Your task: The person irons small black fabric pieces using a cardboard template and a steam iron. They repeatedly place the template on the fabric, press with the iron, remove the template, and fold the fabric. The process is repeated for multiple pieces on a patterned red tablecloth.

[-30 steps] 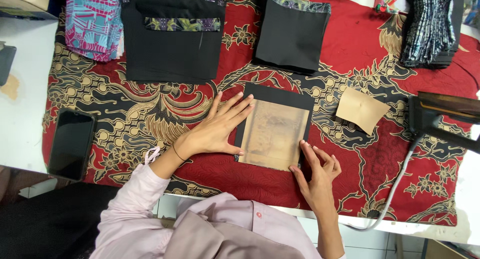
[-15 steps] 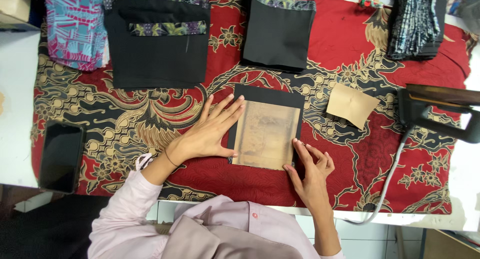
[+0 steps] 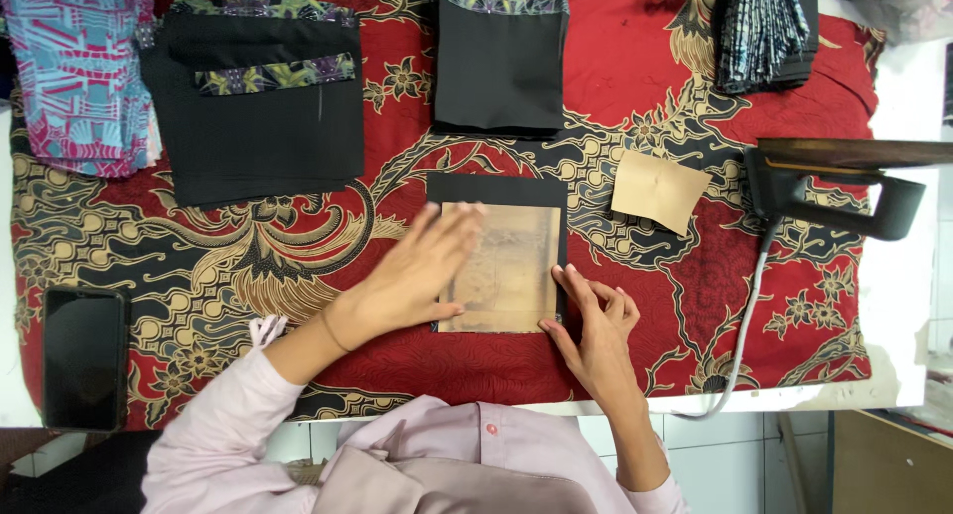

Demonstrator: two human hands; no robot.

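Left hand (image 3: 417, 276) flat, fingers spread and blurred; right hand (image 3: 596, 325) arched on fingertips.

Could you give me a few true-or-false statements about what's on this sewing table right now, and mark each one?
1. The left hand lies over the tan card on a black fabric piece. True.
2. The iron sits on the left. False: it is at the right edge.
3. The phone has a dark screen. True.
4. The right hand holds scissors. False: its fingers touch the card's lower corner.
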